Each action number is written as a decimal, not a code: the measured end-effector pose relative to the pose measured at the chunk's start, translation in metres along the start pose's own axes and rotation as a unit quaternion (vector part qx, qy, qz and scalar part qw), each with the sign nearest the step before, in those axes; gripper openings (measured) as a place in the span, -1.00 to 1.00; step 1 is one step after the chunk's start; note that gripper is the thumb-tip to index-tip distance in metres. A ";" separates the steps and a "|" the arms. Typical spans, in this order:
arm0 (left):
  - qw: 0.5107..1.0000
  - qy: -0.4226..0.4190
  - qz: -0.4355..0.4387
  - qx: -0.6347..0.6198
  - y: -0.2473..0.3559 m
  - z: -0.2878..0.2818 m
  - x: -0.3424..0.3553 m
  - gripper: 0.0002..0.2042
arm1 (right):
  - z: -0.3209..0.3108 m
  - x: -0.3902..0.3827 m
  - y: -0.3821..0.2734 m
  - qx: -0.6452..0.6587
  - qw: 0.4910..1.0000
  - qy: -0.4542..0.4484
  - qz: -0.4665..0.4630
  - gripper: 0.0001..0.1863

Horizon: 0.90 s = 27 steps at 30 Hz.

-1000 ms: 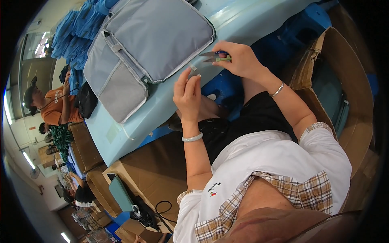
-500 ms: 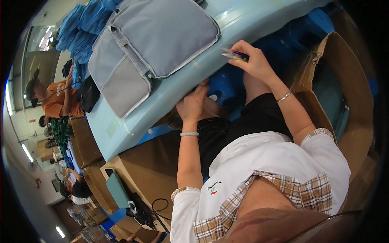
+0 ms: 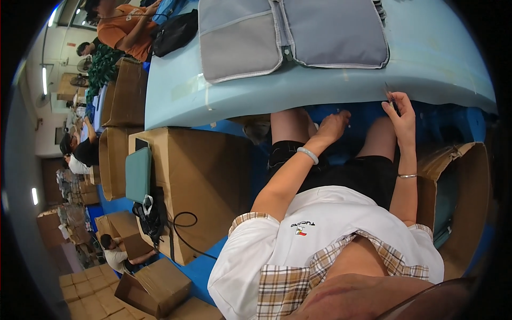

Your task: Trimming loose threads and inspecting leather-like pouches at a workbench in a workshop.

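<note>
A grey bag with a zip and a front pocket lies flat on the light blue table, apart from both hands. My right hand is raised at the table's near edge and pinches a small thin metal cutting tool that points up against the edge. My left hand hangs below the table edge over my lap, fingers loosely apart, with nothing seen in it. A pale bangle sits on my left wrist and a thin bracelet on my right.
A large cardboard box stands at my left with a teal flat case and a black cable on it. Another open box is at my right. Several people work along the far left, beside a black bag.
My left hand has dropped from the bag to below the table edge. My right hand with the tool has come off the bag to the table's near edge. The view has swung.
</note>
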<state>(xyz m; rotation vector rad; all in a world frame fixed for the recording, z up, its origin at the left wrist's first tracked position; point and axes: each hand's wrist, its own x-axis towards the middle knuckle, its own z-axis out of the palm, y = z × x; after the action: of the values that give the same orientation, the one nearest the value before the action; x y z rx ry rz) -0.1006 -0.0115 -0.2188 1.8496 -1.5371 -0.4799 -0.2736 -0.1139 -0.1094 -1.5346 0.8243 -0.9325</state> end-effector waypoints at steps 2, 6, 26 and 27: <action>0.975 -0.173 -0.142 -0.014 0.025 -0.021 0.006 -0.86 | -0.006 -0.001 0.002 -0.004 1.000 0.007 0.001 -0.78; 0.997 -0.075 -0.024 0.007 0.005 -0.025 -0.012 -0.84 | 0.000 0.001 0.004 0.010 1.000 -0.011 -0.002 -0.77; 0.860 0.471 -0.052 0.189 -0.082 -0.243 -0.106 -0.86 | 0.121 0.004 -0.060 -0.106 0.949 -0.282 -0.096 -0.65; 0.857 0.474 -0.042 0.198 -0.084 -0.243 -0.105 -0.87 | 0.130 0.005 -0.065 -0.125 0.939 -0.299 -0.113 -0.66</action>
<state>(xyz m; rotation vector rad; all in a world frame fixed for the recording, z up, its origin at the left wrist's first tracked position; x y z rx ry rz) 0.0950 0.1600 -0.1203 1.9734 -0.8819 0.7055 -0.1534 -0.0515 -0.0552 -2.0232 0.3374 -0.4720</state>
